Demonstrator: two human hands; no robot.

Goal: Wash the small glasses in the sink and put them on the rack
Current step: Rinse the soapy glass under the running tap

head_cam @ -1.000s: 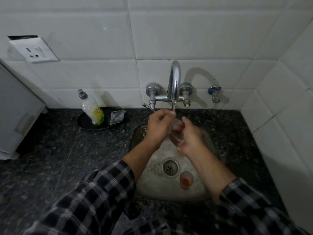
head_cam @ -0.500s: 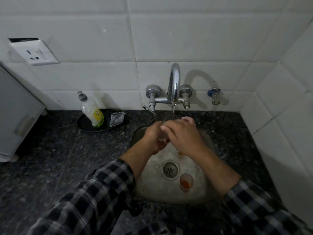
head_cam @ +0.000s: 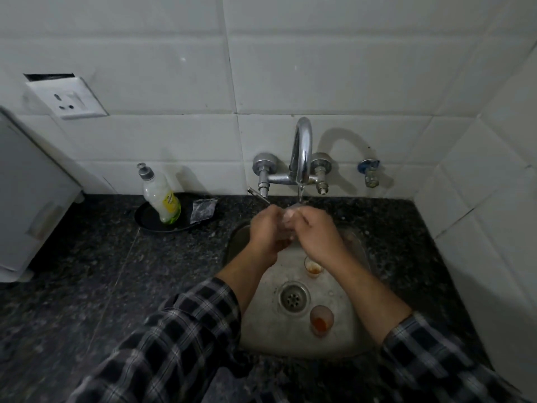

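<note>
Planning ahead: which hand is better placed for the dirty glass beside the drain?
Right hand, likely. It and the left hand grip the glass under the tap, but the dirty glass stands right of the drain, beside the right forearm.

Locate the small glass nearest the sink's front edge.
Head view: the small glass stands upright on the sink floor, just right of the drain and nearer the person, left of the right forearm, with orange residue inside.
</note>
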